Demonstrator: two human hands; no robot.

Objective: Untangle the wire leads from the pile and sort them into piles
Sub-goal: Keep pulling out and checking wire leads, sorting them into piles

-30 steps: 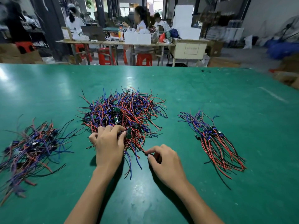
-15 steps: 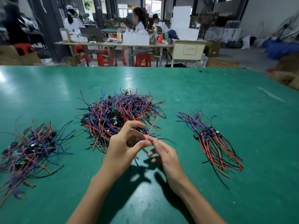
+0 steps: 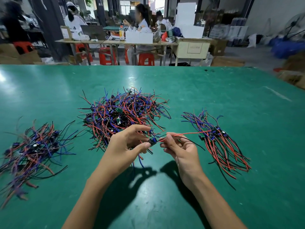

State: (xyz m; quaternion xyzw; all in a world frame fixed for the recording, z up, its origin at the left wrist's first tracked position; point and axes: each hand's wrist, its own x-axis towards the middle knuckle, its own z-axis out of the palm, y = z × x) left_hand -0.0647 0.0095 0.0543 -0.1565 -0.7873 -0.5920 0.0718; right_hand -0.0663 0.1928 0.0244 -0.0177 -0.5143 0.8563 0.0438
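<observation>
Above a glossy green worktable (image 3: 214, 96), the left hand (image 3: 125, 146) pinches a small blue-and-black component (image 3: 152, 141) between thumb and fingertips, while the right hand (image 3: 181, 151) grips its red and black wire leads (image 3: 183, 135) just beside it. The large tangled pile of red, blue and black wires (image 3: 122, 113) lies just beyond both hands; a neatly aligned bundle (image 3: 219, 142) sits right of the right hand, a looser heap (image 3: 31, 151) well left of the left hand.
</observation>
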